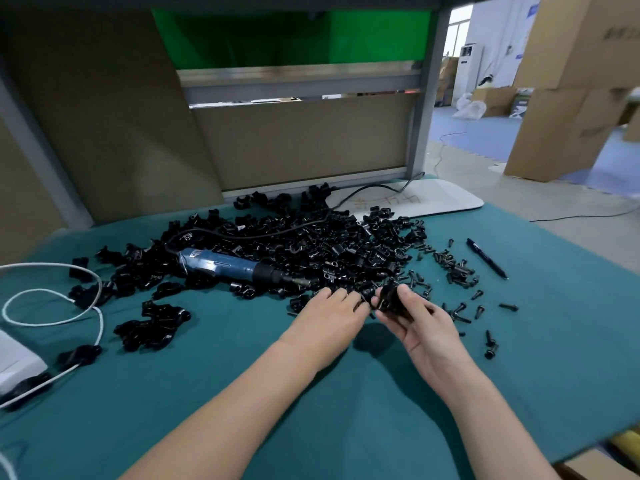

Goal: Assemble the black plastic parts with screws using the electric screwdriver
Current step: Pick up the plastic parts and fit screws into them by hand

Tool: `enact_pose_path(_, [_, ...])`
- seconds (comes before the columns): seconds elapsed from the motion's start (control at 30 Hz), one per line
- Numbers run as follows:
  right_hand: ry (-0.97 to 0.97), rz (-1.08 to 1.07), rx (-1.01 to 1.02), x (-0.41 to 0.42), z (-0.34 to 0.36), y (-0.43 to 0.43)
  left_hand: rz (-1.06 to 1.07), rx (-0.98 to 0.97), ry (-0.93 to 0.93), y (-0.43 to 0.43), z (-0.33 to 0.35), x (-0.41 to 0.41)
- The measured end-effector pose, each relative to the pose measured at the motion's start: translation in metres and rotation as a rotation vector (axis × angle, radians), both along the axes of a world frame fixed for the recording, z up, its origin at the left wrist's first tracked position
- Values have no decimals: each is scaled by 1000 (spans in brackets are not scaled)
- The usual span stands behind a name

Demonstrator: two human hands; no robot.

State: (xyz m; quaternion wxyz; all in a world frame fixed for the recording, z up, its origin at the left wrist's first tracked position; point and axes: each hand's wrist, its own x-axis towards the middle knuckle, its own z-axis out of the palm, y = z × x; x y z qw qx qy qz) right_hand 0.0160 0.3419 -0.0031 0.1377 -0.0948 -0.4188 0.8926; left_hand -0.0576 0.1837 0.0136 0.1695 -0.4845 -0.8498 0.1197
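- A black plastic part (pixel 390 300) is gripped between the thumb and curled fingers of the right hand (pixel 420 329), just above the middle of the table (pixel 242 393).
- The left hand (pixel 329 311) is laid palm down just beside it, its fingers stretched toward the part; whether anything is pinched at their tips cannot be told.
- The electric screwdriver (pixel 225 265) is laid on its side to the left of the hands, its tip pointed toward them, and is touched by neither hand.
- A large pile of black parts (pixel 311 237) is spread under and behind it, toward the far edge.
- Loose screws (pixel 453 268) are scattered toward the right edge, with a black pen (pixel 486 258) beyond them.
- A white cable (pixel 52 306) is looped near the left edge.
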Motion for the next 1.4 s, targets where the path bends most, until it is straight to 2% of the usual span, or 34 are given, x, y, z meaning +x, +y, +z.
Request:
enact_pose_path(0.07, [-10,22,32,-1,-2,-2,-73,-40,82,-1,3,-1])
enact_pose_path(0.13, [-18,36,68,-2,-2,-4,-117,-79,80,0,2,-5])
enact_pose_path(0.27, [-35,19,69,-1,1,-4,-141,-6,127,0,-1,-6])
enact_pose_path(0.3, [-45,18,81,-1,1,-4,-112,114,43,-4,-4,-6])
enact_pose_path(0.33, [-54,26,99,0,1,-3,-53,318,-122,-7,-5,-4])
enact_pose_path(0.4, [-62,66,146,1,1,-5,111,811,-564,-16,-4,6])
enact_pose_path(0.47, [-60,114,182,1,0,-10,195,1203,-963,-24,-9,15])
enact_pose_path(0.53, [-53,170,202,1,0,-16,216,1393,-1195,-31,-19,21])
enact_pose_path(0.63, [-47,226,263,1,0,-22,211,1528,-1345,-35,-24,22])
enact_pose_path(0.8, [-43,222,290,2,-1,-26,187,1571,-1427,-36,-29,22])
enact_pose_path(1.17, [-36,209,425,3,-4,-29,142,1550,-1467,-37,-32,20])
enact_pose_path(1.4, [-25,239,515,6,-4,-28,153,1482,-1362,-35,-33,21])
